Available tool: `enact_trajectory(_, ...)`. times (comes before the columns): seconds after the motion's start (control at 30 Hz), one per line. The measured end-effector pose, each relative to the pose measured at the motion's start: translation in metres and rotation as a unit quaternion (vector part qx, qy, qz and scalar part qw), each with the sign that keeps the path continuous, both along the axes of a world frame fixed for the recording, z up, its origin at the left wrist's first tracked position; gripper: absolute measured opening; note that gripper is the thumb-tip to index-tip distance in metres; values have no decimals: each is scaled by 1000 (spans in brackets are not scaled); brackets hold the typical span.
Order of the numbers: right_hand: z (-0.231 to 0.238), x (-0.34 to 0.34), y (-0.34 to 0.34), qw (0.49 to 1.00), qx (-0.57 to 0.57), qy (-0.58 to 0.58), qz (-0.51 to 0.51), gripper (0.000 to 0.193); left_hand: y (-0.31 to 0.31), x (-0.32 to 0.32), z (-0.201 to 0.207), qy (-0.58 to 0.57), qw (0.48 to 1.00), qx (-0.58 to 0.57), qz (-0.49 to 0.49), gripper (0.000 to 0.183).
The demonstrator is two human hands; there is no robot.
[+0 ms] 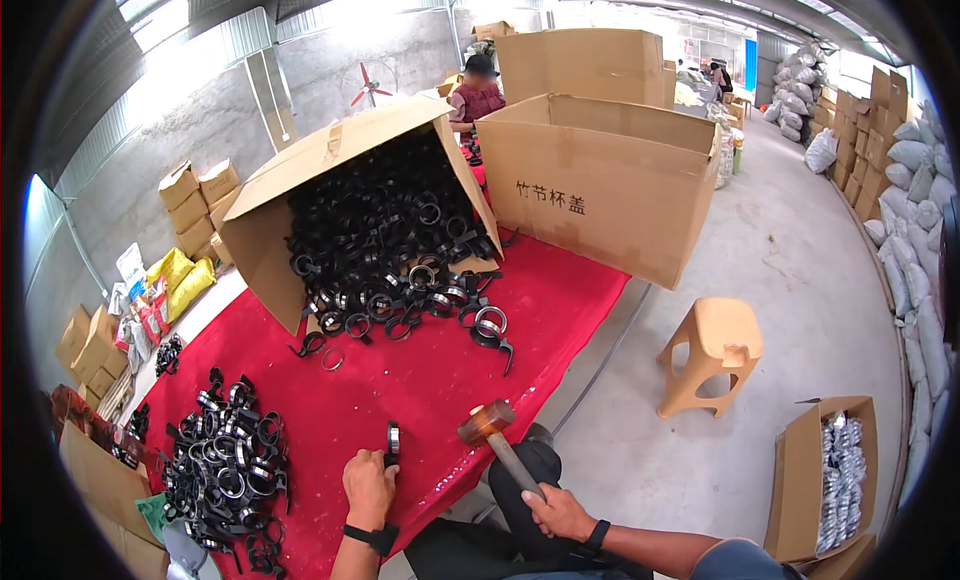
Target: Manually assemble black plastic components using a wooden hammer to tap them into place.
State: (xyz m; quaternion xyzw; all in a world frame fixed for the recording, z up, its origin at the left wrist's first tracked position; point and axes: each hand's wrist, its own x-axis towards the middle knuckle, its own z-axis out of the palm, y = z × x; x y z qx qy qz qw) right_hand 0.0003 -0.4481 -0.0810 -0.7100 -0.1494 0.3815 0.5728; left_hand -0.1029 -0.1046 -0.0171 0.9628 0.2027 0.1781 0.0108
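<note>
On the red cloth near the table's front edge, my left hand (369, 488) grips a black ring-shaped part with a silver band (394, 439), which stands on its edge. My right hand (562, 512) is closed round the handle of a mallet (515, 463). The brown mallet head (486, 421) is raised at the table's edge, to the right of the ring and apart from it. To the left of my left hand lies a heap of similar black rings with silver bands (228, 458). Many more black rings (385, 230) spill from a tipped cardboard box (335, 145) onto the cloth.
A tall open cardboard box (610, 185) stands at the table's far right. An orange plastic stool (727, 330) and a carton of silver-wrapped goods (795, 475) are on the floor to the right. Beyond the boxes sits another person (478, 102). White sacks (915, 170) line the right wall.
</note>
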Motion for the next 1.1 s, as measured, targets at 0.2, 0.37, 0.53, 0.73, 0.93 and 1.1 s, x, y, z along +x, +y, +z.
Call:
enact_trajectory(0.2,-7,3,-6,1000,-5,17,-2,45,1,6,-11,-44,998,-47,5,38)
enact_trajectory(0.37,-14,5,-3,1000,0,4,-18,40,-4,-2,-6,-52,994,-80,62,39)
enact_trajectory(0.53,-39,5,7,999,7,32,-18,36,6,-29,-16,-85,990,-94,68,22)
enact_trajectory(0.73,5,-6,-2,1000,-15,5,-20,48,-20,-25,-1,-52,982,-160,91,17)
enact_trajectory(0.93,5,-6,11,999,-24,-4,-27,49,-39,-78,-26,-105,961,-216,136,24)
enact_trajectory(1.1,7,-7,14,997,-6,-9,-80,49,-58,-66,-48,-106,965,-197,139,30)
